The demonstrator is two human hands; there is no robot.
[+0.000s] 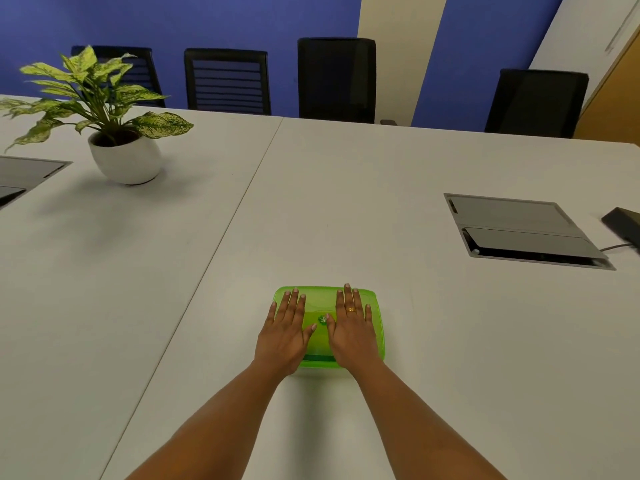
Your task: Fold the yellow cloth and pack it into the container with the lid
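Container long axis left-right, lid up

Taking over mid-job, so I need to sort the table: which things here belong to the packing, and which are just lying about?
Job:
green container, lid on
left hand flat on lid
right hand flat on lid
yellow cloth: not visible

Lying about:
potted plant
table cable hatch
black device
chairs

A wide white tabletop fills the room, with grey cable hatches set into it. Four black chairs line its far edge (against a blue wall). A potted plant stands left.
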